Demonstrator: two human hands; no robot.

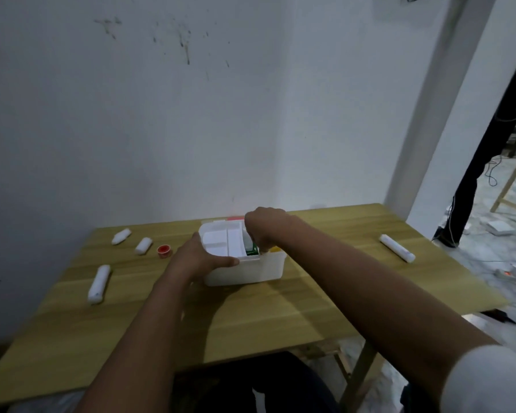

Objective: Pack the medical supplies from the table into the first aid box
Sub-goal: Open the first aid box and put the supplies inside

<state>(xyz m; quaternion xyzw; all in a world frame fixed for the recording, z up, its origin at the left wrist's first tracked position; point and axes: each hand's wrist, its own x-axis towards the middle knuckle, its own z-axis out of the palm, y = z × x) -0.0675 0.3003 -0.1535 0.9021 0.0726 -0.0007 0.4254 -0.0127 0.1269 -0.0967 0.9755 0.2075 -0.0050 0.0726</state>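
The white first aid box (259, 268) stands open in the middle of the wooden table (251, 320), with a white divided tray (222, 241) in its left half. My left hand (195, 254) grips the box's left front rim. My right hand (261, 226) reaches down into the right half with curled fingers, over a green packet (251, 249) and something yellow (275, 249); what it holds is hidden. White bandage rolls lie on the table: two at far left (121, 236) (143, 245), one nearer (99, 283), one long roll at right (396, 248). A red tape roll (165, 251) sits left of the box.
A white wall stands right behind the table. To the right, the table edge drops to a floor with cables, a dark stand (477, 162) and a wooden frame (510, 180). The box's lid with a red patch (235, 217) shows behind the box.
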